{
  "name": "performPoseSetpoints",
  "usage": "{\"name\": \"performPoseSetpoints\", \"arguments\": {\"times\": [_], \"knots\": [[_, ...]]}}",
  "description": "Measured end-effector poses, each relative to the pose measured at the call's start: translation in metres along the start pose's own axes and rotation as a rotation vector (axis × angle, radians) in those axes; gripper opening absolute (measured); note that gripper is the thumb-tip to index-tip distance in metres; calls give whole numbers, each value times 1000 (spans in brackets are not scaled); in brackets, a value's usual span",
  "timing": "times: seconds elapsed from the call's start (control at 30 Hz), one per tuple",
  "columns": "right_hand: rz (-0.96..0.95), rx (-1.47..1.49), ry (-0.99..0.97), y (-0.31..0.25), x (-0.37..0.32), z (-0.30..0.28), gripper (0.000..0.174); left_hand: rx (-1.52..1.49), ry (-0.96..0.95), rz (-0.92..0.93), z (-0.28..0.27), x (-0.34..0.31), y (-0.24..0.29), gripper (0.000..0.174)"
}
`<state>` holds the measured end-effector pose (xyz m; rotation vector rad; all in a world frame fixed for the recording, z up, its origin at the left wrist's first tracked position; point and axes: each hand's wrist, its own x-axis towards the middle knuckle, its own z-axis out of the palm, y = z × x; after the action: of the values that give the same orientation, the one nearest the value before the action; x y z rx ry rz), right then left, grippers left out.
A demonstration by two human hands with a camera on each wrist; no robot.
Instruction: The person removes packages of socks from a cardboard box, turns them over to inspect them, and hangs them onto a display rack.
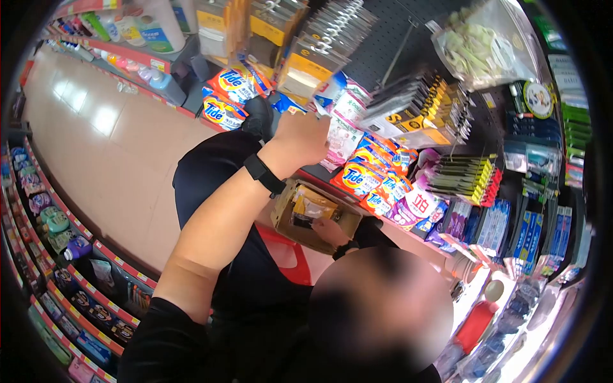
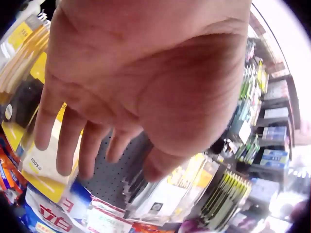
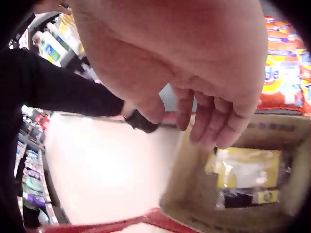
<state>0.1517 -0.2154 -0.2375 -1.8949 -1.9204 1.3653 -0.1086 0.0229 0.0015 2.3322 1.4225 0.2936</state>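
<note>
My left hand (image 1: pixel 300 137), with a black band at the wrist, reaches toward the shelf front. In the left wrist view its fingers (image 2: pixel 70 138) hang loosely apart, overlapping hanging yellow-and-white packs (image 2: pixel 46 167), and the palm holds nothing. Lower down, my right hand (image 1: pixel 331 231) is at a cardboard box (image 1: pixel 281 214). The right wrist view has its fingers (image 3: pixel 201 119) relaxed and slightly bent over the box's near side, gripping nothing. Inside the box lies a clear-wrapped yellow-and-white pack (image 3: pixel 248 170) with a black strip.
Orange Tide bags (image 1: pixel 357 175) and pink-white bags (image 1: pixel 345 140) line the lower shelf. Above them, more flat packs (image 1: pixel 415 112) hang from hooks on a dark pegboard (image 1: pixel 399 41). A red stool (image 1: pixel 290 258) is beside the box. Another stocked shelf (image 1: pixel 83 274) runs along the left over a tiled floor (image 1: pixel 83 147).
</note>
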Motion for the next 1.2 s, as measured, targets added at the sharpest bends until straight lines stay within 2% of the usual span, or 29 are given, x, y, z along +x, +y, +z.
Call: {"name": "performPoseSetpoints", "arguments": {"times": [0.03, 0.1, 0.13, 0.2, 0.27, 0.33, 0.4, 0.5, 0.6, 0.67, 0.73, 0.87, 0.93, 1.0, 1.13, 1.2], "knots": [[9, 14, 12, 16, -14, 3, 34, 18, -102, 31, -1, -1, 4, 39], [345, 177, -123, 46, -33, 14, 33, -15, -180, 98, 9, 3, 11, 38], [362, 200, -111, 53, -38, 20, 33, -56, -250, 150, 12, 5, 17, 38], [389, 177, -27, 70, -45, 30, 32, -82, -237, 195, 17, 8, 29, 36], [496, 226, -68, 90, -43, 46, 32, -85, -243, 226, 25, 13, 37, 37], [457, 241, 30, 73, -42, 51, 33, -53, -330, 210, 21, 18, 51, 42], [440, 342, 4, 89, -30, 80, 35, -49, -345, 244, 27, 22, 58, 43], [407, 423, 121, 57, -26, 86, 34, -23, -415, 247, 41, 29, 66, 45], [500, 591, 60, 70, -18, 118, 34, 4, -504, 224, 52, 36, 75, 46], [475, 614, 95, 80, -19, 135, 31, -6, -417, 289, 64, 36, 73, 45], [559, 540, 37, 86, -18, 133, 32, 8, -487, 271, 65, 40, 80, 45], [575, 497, -16, 109, -8, 133, 33, 54, -592, 222, 69, 44, 90, 43], [646, 565, 1, 120, -1, 131, 32, 58, -627, 206, 71, 45, 96, 43], [634, 569, 45, 134, 9, 135, 31, 125, -576, 249, 74, 45, 102, 41], [665, 546, 137, 158, 27, 129, 29, 119, -642, 242, 74, 50, 122, 40], [713, 555, 111, 166, 32, 120, 31, 126, -666, 253, 78, 52, 129, 40]]}}
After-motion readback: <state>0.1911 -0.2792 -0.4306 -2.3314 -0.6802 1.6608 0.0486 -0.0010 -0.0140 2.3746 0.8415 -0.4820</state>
